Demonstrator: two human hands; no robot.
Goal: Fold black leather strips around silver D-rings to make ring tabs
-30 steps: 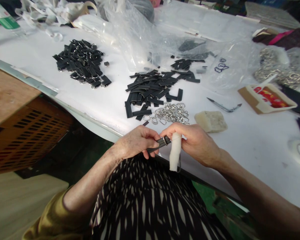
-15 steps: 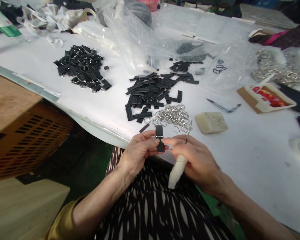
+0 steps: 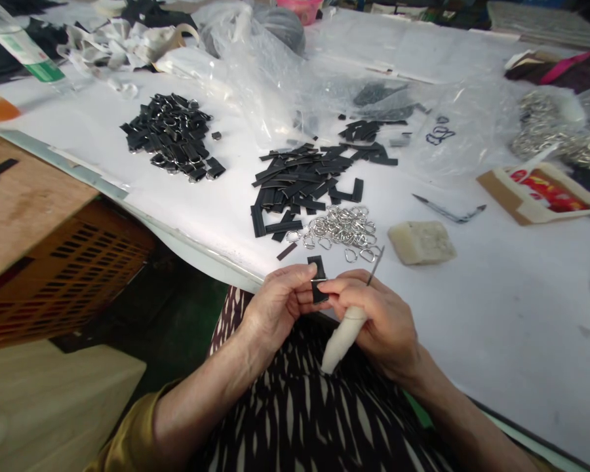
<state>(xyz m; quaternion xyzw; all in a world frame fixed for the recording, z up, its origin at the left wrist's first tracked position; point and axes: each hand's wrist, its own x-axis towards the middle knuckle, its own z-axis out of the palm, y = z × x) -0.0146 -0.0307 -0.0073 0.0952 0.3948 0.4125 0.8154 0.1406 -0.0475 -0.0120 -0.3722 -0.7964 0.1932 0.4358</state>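
Between the thumb and fingers of my left hand (image 3: 280, 298) is a short black strap piece (image 3: 316, 267) with a metal D-ring across its middle. My right hand (image 3: 381, 321) grips an awl-like tool with a pale wrapped handle (image 3: 344, 339); its thin metal shaft (image 3: 376, 265) points up and away. The fingertips of that hand also touch the lower end of the strap piece. Just beyond my hands lie a heap of loose D-rings (image 3: 341, 228) and a pile of flat black strap pieces (image 3: 299, 174). Folded strap pieces with rings form another pile (image 3: 170, 134) further left.
A pale block (image 3: 423, 242) and a slim pointed metal tool (image 3: 450, 208) lie to the right, near a small box (image 3: 541, 190) with red contents. Clear plastic bags (image 3: 265, 85) spread across the back. An orange crate (image 3: 88, 275) stands below the table's left edge.
My left thumb has moved up onto the upper part of the strap piece. Both hands have shifted slightly within the view, which has itself turned a little.
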